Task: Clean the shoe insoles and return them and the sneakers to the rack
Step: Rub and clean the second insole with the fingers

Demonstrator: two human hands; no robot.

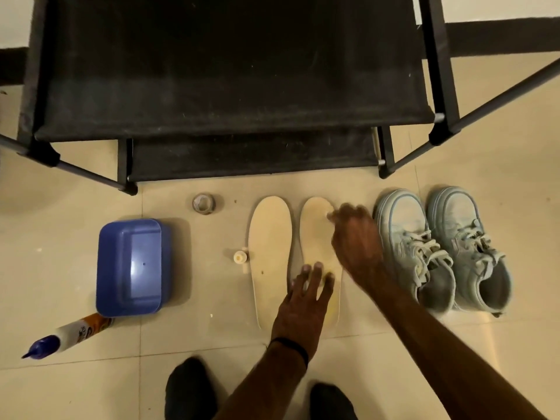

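Observation:
Two cream insoles lie side by side on the tiled floor, the left insole (270, 253) untouched. My left hand (303, 304) presses flat, fingers straight, on the heel half of the right insole (316, 237). My right hand (356, 237) hovers blurred over that insole's toe end. Its curled fingertips pinch a small white wad (329, 214) against the surface. A pair of pale blue sneakers (442, 253) stands just right of the insoles, toes pointing at the black shoe rack (230, 86).
A blue plastic tub (131, 268) sits to the left. A white bottle with a blue nozzle (69, 336) lies beside it. A tape roll (203, 203) and a small capped bottle (241, 257) stand near the left insole. My dark-socked feet (191, 389) are at the bottom edge.

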